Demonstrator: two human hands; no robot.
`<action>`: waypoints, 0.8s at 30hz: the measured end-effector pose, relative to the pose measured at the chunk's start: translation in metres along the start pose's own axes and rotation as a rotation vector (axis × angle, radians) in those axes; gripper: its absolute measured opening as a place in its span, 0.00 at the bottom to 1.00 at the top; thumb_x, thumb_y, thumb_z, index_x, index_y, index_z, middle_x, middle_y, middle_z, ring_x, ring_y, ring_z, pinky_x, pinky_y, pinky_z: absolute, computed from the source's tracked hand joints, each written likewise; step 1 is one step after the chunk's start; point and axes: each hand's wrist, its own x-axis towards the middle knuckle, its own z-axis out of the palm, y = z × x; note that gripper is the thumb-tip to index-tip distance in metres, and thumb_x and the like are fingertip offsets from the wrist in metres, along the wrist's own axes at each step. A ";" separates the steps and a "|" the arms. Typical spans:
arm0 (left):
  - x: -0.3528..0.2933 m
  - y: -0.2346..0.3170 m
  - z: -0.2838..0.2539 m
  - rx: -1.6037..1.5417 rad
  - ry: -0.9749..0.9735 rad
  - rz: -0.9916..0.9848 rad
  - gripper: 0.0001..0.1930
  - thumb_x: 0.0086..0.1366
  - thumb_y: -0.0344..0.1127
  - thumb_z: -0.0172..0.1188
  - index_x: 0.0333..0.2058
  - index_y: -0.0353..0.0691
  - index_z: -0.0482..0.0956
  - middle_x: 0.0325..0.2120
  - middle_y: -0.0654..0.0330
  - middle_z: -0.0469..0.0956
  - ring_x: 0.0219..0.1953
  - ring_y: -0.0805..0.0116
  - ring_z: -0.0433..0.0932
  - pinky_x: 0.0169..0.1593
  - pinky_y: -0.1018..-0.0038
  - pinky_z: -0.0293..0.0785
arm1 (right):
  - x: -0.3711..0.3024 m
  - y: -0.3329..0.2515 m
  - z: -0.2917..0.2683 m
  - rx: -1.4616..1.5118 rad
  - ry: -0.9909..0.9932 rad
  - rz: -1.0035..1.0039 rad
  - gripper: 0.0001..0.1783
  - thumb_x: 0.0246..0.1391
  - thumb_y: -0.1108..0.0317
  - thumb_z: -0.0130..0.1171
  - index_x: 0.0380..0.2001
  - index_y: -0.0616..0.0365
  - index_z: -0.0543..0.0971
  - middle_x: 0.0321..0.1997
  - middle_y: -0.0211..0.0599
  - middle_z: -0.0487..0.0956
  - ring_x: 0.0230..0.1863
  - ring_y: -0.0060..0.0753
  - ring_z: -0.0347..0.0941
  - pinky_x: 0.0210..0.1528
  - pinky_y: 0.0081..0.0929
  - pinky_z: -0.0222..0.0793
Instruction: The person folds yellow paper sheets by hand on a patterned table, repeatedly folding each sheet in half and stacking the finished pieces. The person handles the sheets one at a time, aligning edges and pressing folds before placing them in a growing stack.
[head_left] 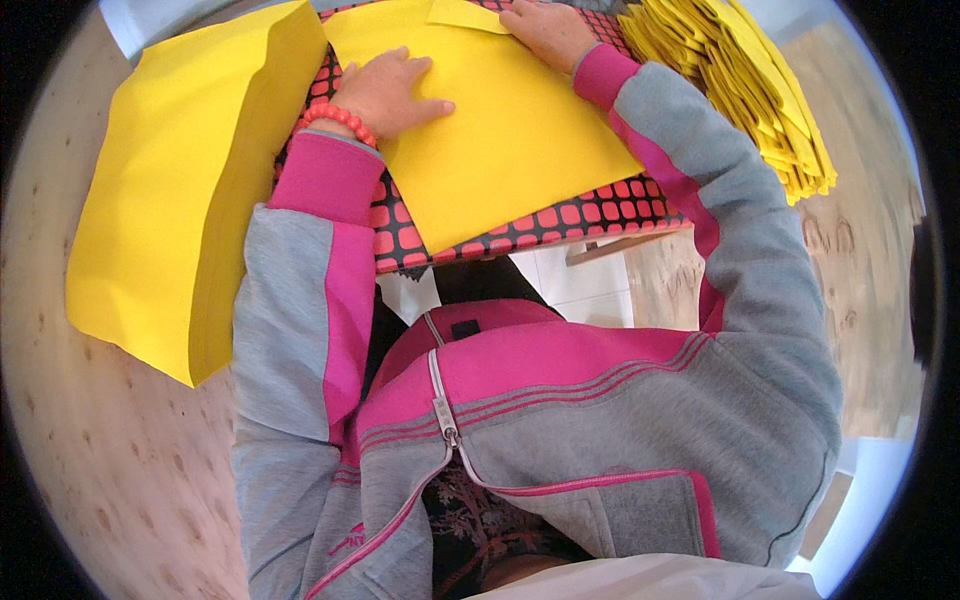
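Head view, near to far: at 12 o'clock a yellow sheet (pixel 510 140) lies on a red-and-black grid mat (pixel 600 205). Left hand (pixel 385 92), beaded bracelet (pixel 340 120) at its wrist, presses flat and open on it. Right hand (pixel 545 30) lies spread, fingers on a folded flap (pixel 465 15). Yellow stack (pixel 170 200) at 10 o'clock; folded pile (pixel 740 80) at 2.

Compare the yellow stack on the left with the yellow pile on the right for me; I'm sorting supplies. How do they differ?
The left stack is flat, unfolded sheets, squared into a neat block. The right pile is folded pieces, fanned and overlapping with uneven edges. Neither hand touches either. Both are the same bright yellow.
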 end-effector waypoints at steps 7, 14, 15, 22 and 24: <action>0.003 -0.003 0.004 0.013 -0.025 -0.040 0.43 0.65 0.68 0.57 0.67 0.39 0.69 0.70 0.42 0.62 0.73 0.48 0.59 0.74 0.62 0.55 | -0.015 0.015 -0.069 1.590 -0.452 0.935 0.19 0.70 0.51 0.55 0.30 0.51 0.82 0.27 0.25 0.82 0.28 0.22 0.77 0.32 0.26 0.74; 0.004 -0.007 0.007 -0.001 0.054 0.011 0.43 0.62 0.70 0.55 0.64 0.43 0.73 0.62 0.52 0.73 0.66 0.53 0.70 0.65 0.50 0.64 | -0.047 0.073 -0.026 1.879 -0.878 0.725 0.19 0.71 0.51 0.53 0.28 0.47 0.81 0.24 0.19 0.80 0.26 0.15 0.75 0.29 0.23 0.72; 0.005 -0.007 0.007 -0.002 0.038 -0.004 0.43 0.62 0.70 0.55 0.64 0.43 0.73 0.63 0.52 0.72 0.66 0.54 0.70 0.66 0.50 0.64 | -0.051 0.077 -0.016 1.982 -0.968 0.619 0.19 0.72 0.51 0.52 0.28 0.46 0.81 0.24 0.18 0.80 0.26 0.13 0.75 0.29 0.23 0.72; 0.003 -0.007 0.006 -0.019 0.008 -0.022 0.41 0.64 0.68 0.56 0.64 0.41 0.73 0.67 0.44 0.66 0.71 0.48 0.63 0.72 0.55 0.57 | -0.035 0.062 0.006 1.763 -0.483 0.857 0.18 0.65 0.56 0.62 0.42 0.62 0.81 0.35 0.38 0.86 0.25 0.23 0.82 0.21 0.21 0.73; 0.003 -0.007 0.007 -0.027 0.012 -0.039 0.41 0.62 0.70 0.55 0.65 0.47 0.74 0.66 0.50 0.68 0.70 0.52 0.65 0.69 0.43 0.56 | -0.025 0.058 0.001 1.750 -0.527 0.843 0.17 0.65 0.58 0.63 0.44 0.63 0.81 0.38 0.38 0.87 0.27 0.23 0.83 0.22 0.18 0.74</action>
